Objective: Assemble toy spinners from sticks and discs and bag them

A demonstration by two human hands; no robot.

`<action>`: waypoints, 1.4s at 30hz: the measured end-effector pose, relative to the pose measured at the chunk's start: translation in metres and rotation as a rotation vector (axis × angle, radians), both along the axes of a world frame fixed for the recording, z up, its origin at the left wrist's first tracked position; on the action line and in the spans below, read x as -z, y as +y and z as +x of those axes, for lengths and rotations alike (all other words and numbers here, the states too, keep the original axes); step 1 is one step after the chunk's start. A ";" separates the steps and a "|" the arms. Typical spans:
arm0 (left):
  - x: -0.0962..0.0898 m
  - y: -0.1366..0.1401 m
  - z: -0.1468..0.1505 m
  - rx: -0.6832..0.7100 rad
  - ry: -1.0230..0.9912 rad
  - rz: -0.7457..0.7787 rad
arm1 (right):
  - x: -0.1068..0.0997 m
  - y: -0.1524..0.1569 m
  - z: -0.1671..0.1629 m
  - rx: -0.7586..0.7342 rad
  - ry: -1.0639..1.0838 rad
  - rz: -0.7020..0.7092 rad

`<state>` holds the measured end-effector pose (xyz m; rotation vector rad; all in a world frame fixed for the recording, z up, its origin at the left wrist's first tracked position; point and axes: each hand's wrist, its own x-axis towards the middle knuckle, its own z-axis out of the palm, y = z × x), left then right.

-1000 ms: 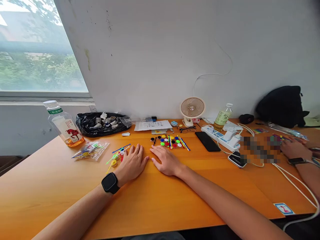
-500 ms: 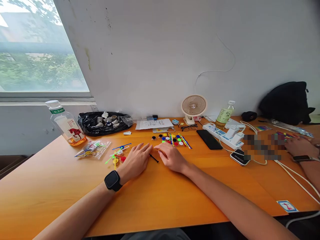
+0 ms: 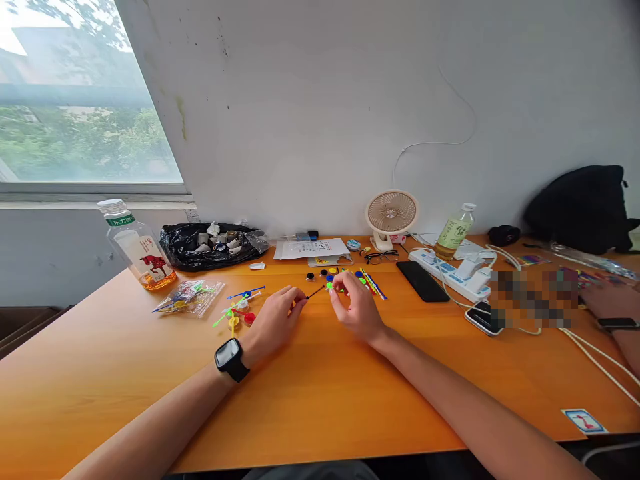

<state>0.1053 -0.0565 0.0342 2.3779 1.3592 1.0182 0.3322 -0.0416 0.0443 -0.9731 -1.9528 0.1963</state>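
My left hand, with a black watch on its wrist, pinches one end of a thin black plastic stick. The stick points up and right toward my right hand. That hand is half curled, thumb and forefinger apart, and I see nothing held in it. Behind its fingers lie coloured discs and a bundle of yellow, blue and red sticks, partly hidden. Left of my left hand are a blue stick with a disc, a red disc and a yellow disc.
A clear bag of parts and a drink bottle are on the left. Behind are a black plastic bag, papers and a fan. A phone, power strip and another person's hand are on the right.
My left hand has gone from lying flat to pinching the black stick, now lifted at an angle. My right hand has shifted right and raised its fingers, with thumb and forefinger apart.
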 end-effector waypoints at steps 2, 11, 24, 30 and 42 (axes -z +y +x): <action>0.002 0.001 0.004 -0.023 -0.217 -0.119 | -0.003 -0.003 0.001 -0.002 0.020 -0.002; 0.004 -0.001 0.014 0.019 -0.729 -0.369 | 0.002 -0.015 -0.009 -0.393 -0.090 -0.201; 0.010 0.000 0.012 -0.017 -0.401 -0.160 | 0.011 -0.007 -0.008 -0.231 -0.158 -0.114; 0.014 -0.004 0.013 0.028 -0.156 -0.187 | 0.022 0.008 -0.008 -0.118 -0.302 -0.113; 0.009 -0.009 0.013 0.071 0.088 -0.129 | 0.030 0.013 -0.009 -0.093 -0.331 -0.119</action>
